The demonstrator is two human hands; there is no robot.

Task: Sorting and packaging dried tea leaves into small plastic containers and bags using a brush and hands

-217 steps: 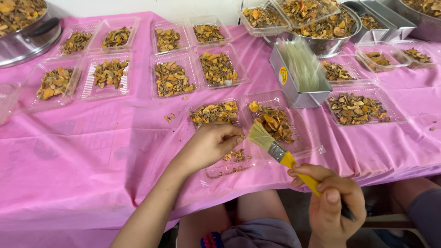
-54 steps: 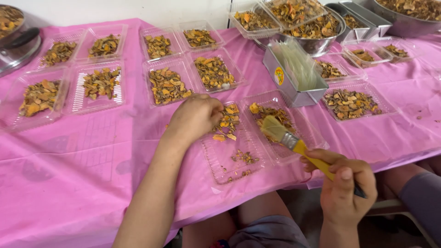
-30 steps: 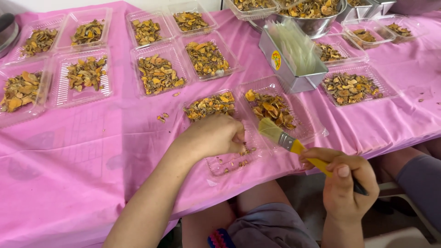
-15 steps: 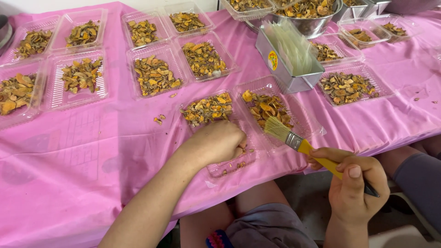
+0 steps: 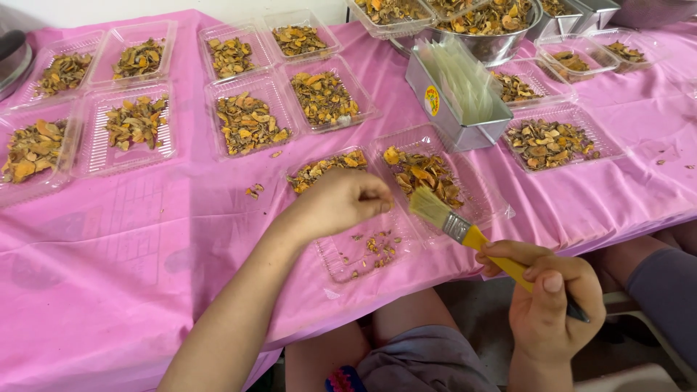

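My left hand [image 5: 340, 205] hovers with pinched fingers over a clear plastic tray [image 5: 341, 260] at the table's front edge; whether a piece sits between the fingers I cannot tell. That tray holds dried orange-brown slices [image 5: 323, 165] at its far end and crumbs near me. My right hand [image 5: 548, 305] grips the yellow handle of a paintbrush [image 5: 457, 226], whose bristles point at the neighbouring tray of slices [image 5: 425, 170].
Several clear trays of dried slices [image 5: 247, 123] lie in rows on the pink tablecloth [image 5: 145, 239]. A metal box of clear bags [image 5: 456, 94] stands to the right, metal bowls [image 5: 486, 22] behind it. Another person's knee [image 5: 664, 283] is at the right.
My left hand has stayed over the front tray, picking among the pieces. The brush has dropped slightly toward the right tray, and my view has shifted a little.
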